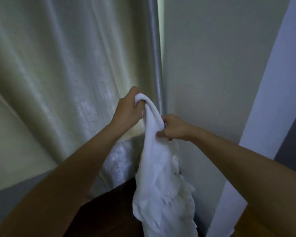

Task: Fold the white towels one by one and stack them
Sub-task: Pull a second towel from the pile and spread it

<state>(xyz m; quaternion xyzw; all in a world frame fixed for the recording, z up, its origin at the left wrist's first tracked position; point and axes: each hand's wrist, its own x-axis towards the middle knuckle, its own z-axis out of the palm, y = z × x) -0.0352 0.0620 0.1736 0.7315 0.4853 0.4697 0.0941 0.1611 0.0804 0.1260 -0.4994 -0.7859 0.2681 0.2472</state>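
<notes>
While our left hand (126, 108) grips the top of the white towel (159, 168) and our right hand (174, 128) pinches its side, it hangs bunched up by the curtain (67, 74), so it could slip and fall.

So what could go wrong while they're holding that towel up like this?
The white towel hangs bunched, gripped only at its top by the left hand and right hand, so finding its corners may be slow. Its lower end trails near the dark floor and could drag. It also hangs close to the curtain and might brush it.
</notes>
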